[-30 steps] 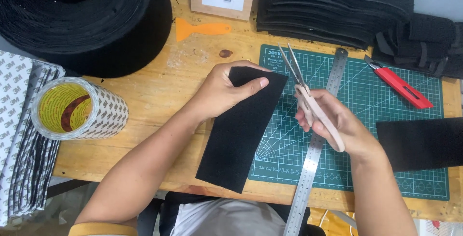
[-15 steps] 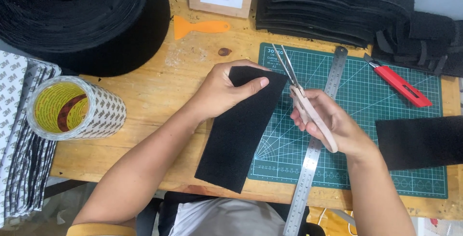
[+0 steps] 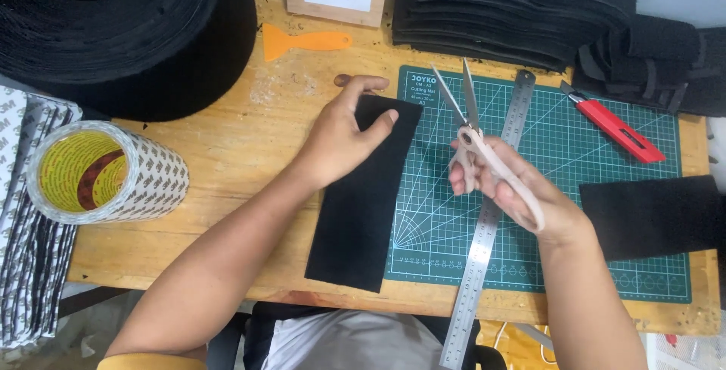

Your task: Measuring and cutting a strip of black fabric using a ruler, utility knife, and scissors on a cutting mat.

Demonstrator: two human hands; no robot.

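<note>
My left hand (image 3: 344, 139) lies flat on the upper end of a black felt strip (image 3: 363, 203), fingers spread loosely and pressing down on it, with the fingertips reaching toward the strip's top edge. The strip runs lengthwise from under my palm down toward me, tilted a little. Its left part rests on the bare wooden worktop (image 3: 227, 150) and its right edge overlaps the left border of the green cutting mat (image 3: 567, 211).

My right hand (image 3: 522, 192) is just to the right of the strip, above the mat, wrapped around the pale handles of a pair of scissors (image 3: 473, 132). The blades point up and away from me and stand parted in a narrow V. They are close to the strip's upper right corner but not touching it.

A steel ruler (image 3: 484, 241) lies slantwise on the mat, passing under my right hand. Further right on the mat are a red utility knife (image 3: 612, 124) and a second piece of black felt (image 3: 650, 215). To my left stands a large roll of tape (image 3: 106, 177), well apart from the strip. An orange scraper (image 3: 302, 41) lies near the far edge of the worktop.
</note>
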